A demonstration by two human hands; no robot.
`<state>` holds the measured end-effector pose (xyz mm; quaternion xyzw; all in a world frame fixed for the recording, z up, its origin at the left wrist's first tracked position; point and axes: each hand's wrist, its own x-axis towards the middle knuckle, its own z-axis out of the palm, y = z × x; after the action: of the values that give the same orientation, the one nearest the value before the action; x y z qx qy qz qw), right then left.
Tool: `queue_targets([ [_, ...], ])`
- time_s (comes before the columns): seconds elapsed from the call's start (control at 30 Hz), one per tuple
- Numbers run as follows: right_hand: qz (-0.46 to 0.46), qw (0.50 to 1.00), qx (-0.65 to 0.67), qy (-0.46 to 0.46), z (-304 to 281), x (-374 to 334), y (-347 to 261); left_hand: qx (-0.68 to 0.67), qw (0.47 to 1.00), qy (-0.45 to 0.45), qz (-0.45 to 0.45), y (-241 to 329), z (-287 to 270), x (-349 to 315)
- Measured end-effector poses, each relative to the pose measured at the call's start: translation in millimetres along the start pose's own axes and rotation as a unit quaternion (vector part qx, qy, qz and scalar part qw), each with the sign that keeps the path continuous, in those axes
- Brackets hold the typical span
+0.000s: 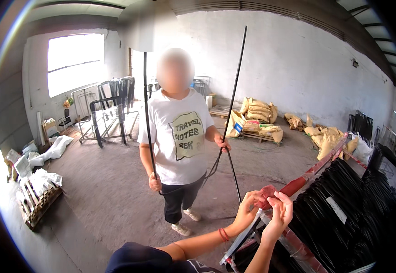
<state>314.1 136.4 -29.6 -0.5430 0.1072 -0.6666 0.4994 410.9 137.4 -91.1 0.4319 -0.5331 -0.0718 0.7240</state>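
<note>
My left hand point(247, 210), with a red band on its wrist, has its fingers closed on a crumpled red piece of thin, film-like material point(266, 193). Close beside it, my right hand point(279, 214) has bent fingers against the other side of the red piece; its exact grip is partly hidden. Both hands are over the near end of a red-wrapped rail point(294, 185) of a rack. Whether the red piece is still joined to the rail's wrapping I cannot tell. Stacked black bent tubes point(327, 204) fill the rack at the right.
A co-worker point(177, 132) stands ahead, holding long thin black rods point(238, 77) upright in both hands. Tan sacks point(258, 111) lie on pallets behind. Black frames point(107, 116) stand at the left back, and a wooden pallet point(41, 207) with white wrapping lies at the left.
</note>
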Motion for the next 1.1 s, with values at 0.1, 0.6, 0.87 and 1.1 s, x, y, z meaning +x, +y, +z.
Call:
queue_targets([
  [0.1,0.006,1.000,0.017,-0.010,0.0,-4.4,-4.1,-0.002,1.000,-0.004,-0.019,13.1,-0.9,-5.0],
  [0.6,0.046,0.998,0.002,-0.040,-32.8,-7.4,-38.7,0.251,0.968,-0.019,0.000,36.3,-35.8,220.2],
  [0.87,0.013,0.993,-0.083,-0.079,-71.1,-1.5,-45.5,0.208,0.939,-0.261,0.084,91.6,-14.8,320.6],
  [1.1,-0.032,0.897,-0.407,-0.170,-123.5,-20.7,-84.3,0.203,0.753,-0.596,0.193,52.4,139.0,138.4],
])
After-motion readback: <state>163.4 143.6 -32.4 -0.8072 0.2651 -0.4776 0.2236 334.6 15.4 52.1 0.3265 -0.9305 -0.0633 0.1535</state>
